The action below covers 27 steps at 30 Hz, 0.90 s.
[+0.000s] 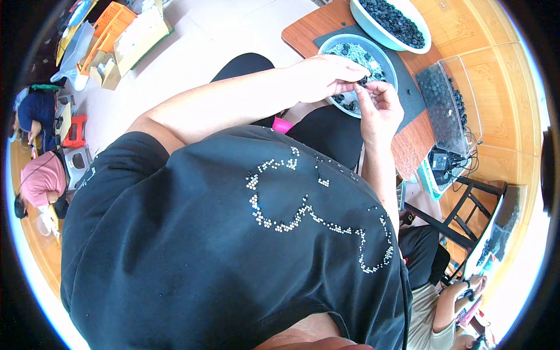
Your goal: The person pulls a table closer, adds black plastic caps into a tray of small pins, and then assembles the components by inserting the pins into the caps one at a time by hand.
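Note:
Both my hands meet over a light blue basin, fingertips together around a small black part. My left hand pinches it from the left, thumb and fingers closed. From the right, my right hand holds the same part between thumb and forefinger, the other fingers curled. The part's exact shape is mostly hidden by the fingertips. Inside the basin lie thin pale blue-green pieces and several small black parts.
A larger pale bowl heaped with black parts stands behind the basin on a brown table. To the right are a clear box of dark round pieces and a basket with cables. Other people sit at far left and lower right.

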### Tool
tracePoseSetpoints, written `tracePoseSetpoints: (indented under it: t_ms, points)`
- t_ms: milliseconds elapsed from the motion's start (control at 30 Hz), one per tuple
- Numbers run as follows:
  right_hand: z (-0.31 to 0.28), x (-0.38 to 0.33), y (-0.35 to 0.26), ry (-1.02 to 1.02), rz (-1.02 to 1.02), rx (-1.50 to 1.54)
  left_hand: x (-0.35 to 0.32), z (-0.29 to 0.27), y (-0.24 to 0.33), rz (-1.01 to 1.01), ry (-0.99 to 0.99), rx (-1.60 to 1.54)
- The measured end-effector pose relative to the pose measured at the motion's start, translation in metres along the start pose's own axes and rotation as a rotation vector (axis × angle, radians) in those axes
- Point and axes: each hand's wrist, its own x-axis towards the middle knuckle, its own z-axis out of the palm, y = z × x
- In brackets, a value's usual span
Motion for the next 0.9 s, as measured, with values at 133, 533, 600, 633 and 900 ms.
tracePoseSetpoints:
  t_ms: [133,533,600,633,900]
  points:
    - [0.001,0.001,-0.003,-0.061,0.045,0.108,-0.003,0.004,0.007,-0.077,-0.038,0.030]
    - [-0.007,0.003,-0.003,-0.189,0.116,0.132,-0.005,0.005,0.013,-0.288,-0.104,0.008]
    - [-0.007,0.002,-0.004,-0.188,0.120,0.130,-0.005,0.003,0.008,-0.280,-0.108,-0.016]
    - [-0.008,0.002,-0.005,-0.183,0.130,0.115,-0.005,0.003,0.005,-0.267,-0.104,-0.062]
    - [-0.009,0.003,-0.002,-0.185,0.108,0.051,-0.010,0.005,-0.001,-0.226,-0.043,-0.130]
